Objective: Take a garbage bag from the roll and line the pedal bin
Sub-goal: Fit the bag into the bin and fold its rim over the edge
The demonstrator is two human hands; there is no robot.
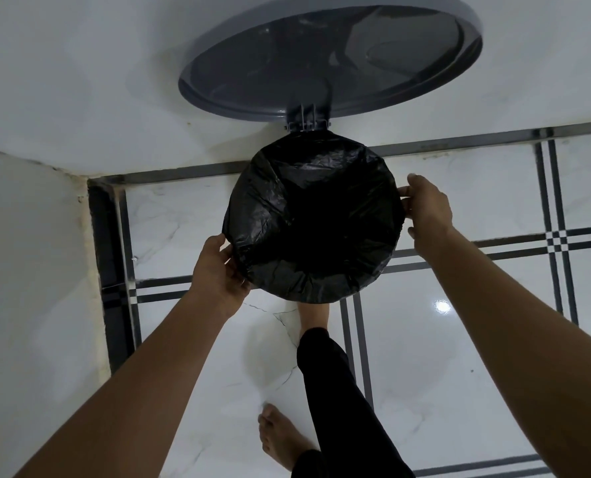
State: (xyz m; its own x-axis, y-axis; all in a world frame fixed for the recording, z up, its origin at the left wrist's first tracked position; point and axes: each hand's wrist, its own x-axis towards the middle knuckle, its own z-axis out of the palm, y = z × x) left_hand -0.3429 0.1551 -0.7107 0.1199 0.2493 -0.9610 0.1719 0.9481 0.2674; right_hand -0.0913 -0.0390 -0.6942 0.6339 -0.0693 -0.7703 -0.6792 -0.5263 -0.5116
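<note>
I look straight down into the pedal bin, whose round mouth is covered by a black garbage bag (pixel 314 219) folded over the rim all round. The grey lid (pixel 328 60) stands raised against the white wall behind it. My left hand (pixel 218 267) holds the bag's edge at the bin's lower left side, fingers curled round the rim. My right hand (pixel 425 208) grips the bag's edge at the right side, thumb on top. My foot (pixel 313 313) reaches under the bin's front. The bin's body and pedal are hidden. No bag roll is in view.
The bin stands in a corner: a white wall (pixel 80 81) behind and another white wall (pixel 28 270) on the left. The floor (pixel 459 357) is glossy white tile with dark stripes. My other bare foot (pixel 280 436) stands behind on the tile.
</note>
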